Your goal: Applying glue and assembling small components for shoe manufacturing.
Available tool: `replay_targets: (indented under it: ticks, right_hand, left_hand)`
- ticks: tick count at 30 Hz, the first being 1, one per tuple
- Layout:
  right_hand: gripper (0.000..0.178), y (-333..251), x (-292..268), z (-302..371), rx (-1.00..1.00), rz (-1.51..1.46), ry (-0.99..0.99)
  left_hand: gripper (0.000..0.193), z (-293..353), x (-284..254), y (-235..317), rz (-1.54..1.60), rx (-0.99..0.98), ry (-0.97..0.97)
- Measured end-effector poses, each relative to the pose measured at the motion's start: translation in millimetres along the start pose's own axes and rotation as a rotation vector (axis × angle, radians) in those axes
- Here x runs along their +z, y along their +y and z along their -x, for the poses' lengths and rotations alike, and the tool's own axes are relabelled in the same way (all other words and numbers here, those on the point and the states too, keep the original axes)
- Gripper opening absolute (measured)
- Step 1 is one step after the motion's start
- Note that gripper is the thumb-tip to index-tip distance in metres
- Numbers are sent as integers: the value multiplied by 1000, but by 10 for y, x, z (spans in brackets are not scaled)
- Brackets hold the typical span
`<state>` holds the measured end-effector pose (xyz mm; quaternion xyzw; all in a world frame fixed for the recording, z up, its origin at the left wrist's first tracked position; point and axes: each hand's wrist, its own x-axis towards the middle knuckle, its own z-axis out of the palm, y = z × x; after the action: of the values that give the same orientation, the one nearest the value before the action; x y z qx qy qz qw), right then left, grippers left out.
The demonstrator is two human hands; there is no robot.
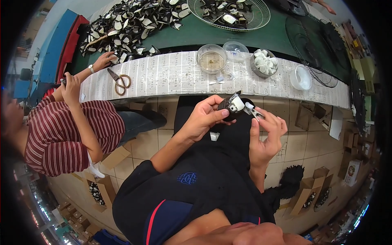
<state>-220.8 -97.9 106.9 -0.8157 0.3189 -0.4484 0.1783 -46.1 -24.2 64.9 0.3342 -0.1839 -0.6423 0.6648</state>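
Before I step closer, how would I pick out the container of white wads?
Start with the long, pale, patterned bench top curving across the view. On its right half, find the round container between a clear dish on its left and a whitish tub on its right. It alone is heaped with white wads.

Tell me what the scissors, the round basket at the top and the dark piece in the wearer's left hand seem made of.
Scissors: likely metal, with dark blades and shiny, brassy loops. Round basket: probably metal wire, given its thin, pale open grid; perhaps coated. Dark piece: perhaps hard plastic, since its black surface looks smooth and glossy; lacquered metal can't be ruled out.
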Motion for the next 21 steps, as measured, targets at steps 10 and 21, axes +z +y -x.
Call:
replay_targets:
  ticks: [10,21]
  right_hand:
    - [14,45,-69,-56,55,-56,43]
    - [13,90,-203,-226,59,-35,-66]
  left_hand:
    - [20,-1,30,-13,-25,-15,21]
    - [17,-20,6,-19,14,-50,26]
